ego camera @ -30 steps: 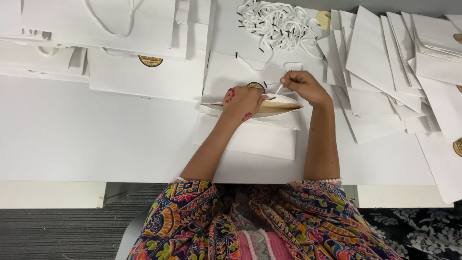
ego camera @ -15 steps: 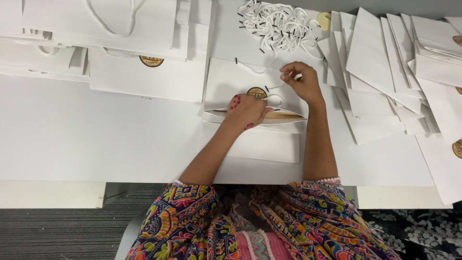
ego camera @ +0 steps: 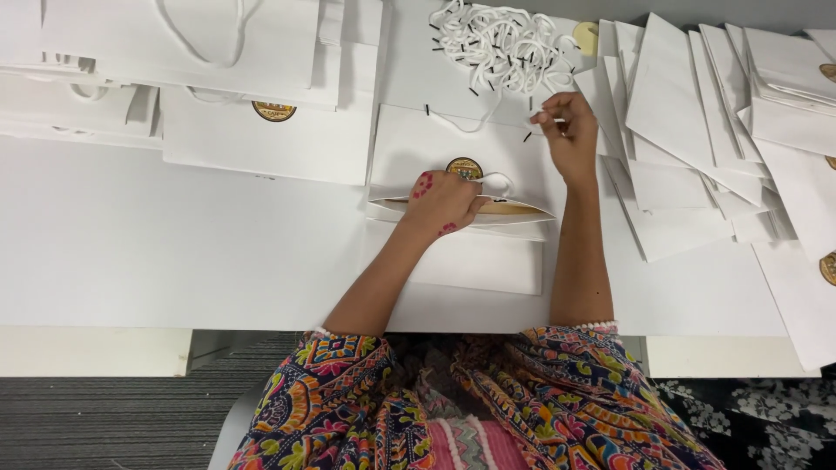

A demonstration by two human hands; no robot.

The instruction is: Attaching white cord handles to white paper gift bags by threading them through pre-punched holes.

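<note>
A white paper bag (ego camera: 418,144) with a round gold seal (ego camera: 464,167) lies flat on the white table (ego camera: 157,252), its mouth toward me. My left hand (ego camera: 444,202) presses on the bag's open mouth and pinches a loop of white cord (ego camera: 498,183) at the rim. My right hand (ego camera: 568,130) is raised beyond the bag's right corner, fingers closed on the end of a white cord with a black tip. That cord runs back to a tangled pile of white cord handles (ego camera: 505,43) at the far edge.
Finished white bags with handles (ego camera: 218,52) are stacked at the far left. Flat white bags (ego camera: 688,96) fan out in a heap on the right, some with gold seals. A second flat bag (ego camera: 488,261) lies under my forearms near the table's front edge.
My right hand has lifted away from the bag's mouth toward the cord pile, drawing a cord end with it. My left hand has stayed on the bag's mouth.
</note>
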